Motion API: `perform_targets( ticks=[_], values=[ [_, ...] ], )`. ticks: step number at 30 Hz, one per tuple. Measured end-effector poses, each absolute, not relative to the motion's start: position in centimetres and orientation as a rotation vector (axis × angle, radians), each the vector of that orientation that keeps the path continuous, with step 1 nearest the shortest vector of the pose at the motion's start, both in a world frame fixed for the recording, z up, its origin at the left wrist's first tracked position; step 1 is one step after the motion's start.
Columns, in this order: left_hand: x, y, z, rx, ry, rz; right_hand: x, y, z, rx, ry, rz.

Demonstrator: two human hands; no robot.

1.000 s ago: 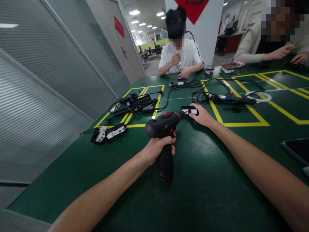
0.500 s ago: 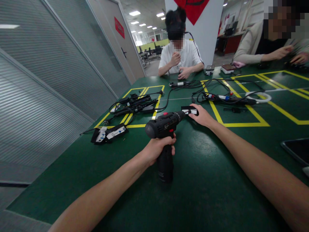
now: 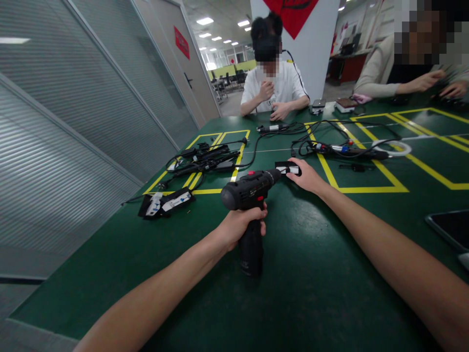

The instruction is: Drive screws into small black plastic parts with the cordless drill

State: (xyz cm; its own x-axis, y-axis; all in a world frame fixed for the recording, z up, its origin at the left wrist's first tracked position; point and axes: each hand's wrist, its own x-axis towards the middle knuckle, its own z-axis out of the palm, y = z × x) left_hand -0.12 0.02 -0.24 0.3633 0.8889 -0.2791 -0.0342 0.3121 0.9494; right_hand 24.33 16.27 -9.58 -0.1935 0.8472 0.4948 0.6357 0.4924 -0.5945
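Note:
My left hand (image 3: 244,222) is wrapped round the grip of a black cordless drill (image 3: 247,193) with red buttons. The drill points away and to the right, its chuck angled toward a small black block (image 3: 281,165) with a white label. Fingers of my right hand (image 3: 304,175) close over the right end of that block, which rests on the table. The drill's tip meets or overlaps the block's near face; whether it touches cannot be made out. What the block is does not show.
Black power adapters and cables (image 3: 205,159) lie heaped at left, with two black-and-white pieces (image 3: 168,203) nearer. A corded tool (image 3: 344,149) and a white ring (image 3: 399,146) lie right. A dark tray-like object (image 3: 450,227) sits at the right edge. Two people sit across the green table (image 3: 311,293).
Almost nothing differs. Both of my hands, the drill and the block hold the same places.

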Motion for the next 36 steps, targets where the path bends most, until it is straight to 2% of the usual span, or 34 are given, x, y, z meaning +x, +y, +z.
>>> perform_targets(
  ticks=[36],
  values=[
    [-0.07, -0.01, -0.08, 1.053, 1.012, 0.786, 24.32, 16.21, -9.37, -1.239, -1.927, 0.354]
  ],
)
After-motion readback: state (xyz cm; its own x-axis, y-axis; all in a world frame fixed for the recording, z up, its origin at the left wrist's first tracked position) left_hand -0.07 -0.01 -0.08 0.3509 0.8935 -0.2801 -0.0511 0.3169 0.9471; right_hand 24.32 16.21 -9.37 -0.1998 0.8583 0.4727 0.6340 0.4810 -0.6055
